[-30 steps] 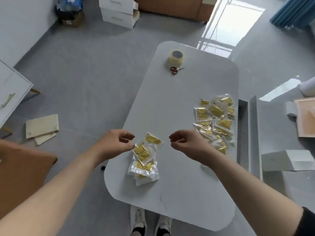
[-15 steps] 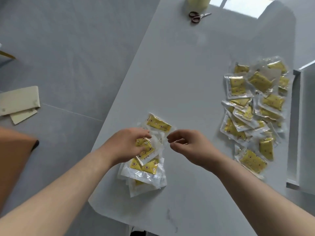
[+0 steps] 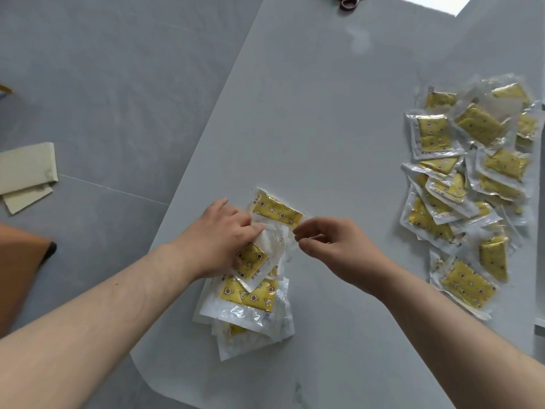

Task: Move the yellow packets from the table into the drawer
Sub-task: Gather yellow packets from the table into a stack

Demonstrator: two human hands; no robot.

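**Clear film on clear film: the near stack (image 3: 250, 293) may slide apart**

The yellow packets (image 3: 433, 134) lie in two groups on the grey table (image 3: 324, 113): an untidy stack close to its near-left edge, and a loose heap (image 3: 460, 187) well apart on the right. No drawer is in view.

The left hand (image 3: 224, 240) lies on the stack, fingers fairly straight across the upper packets, thumb hidden. The right hand (image 3: 333, 249) is curled. Its thumb and forefinger tips sit close together at the clear rim of the farthest packet (image 3: 275, 209), but whether they pinch it cannot be told.

The likely trouble is a lift with too little support underneath. Glossy wrappers probably slip on each other, so lower packets could drop back or go over the nearby edge to the floor (image 3: 118, 84).
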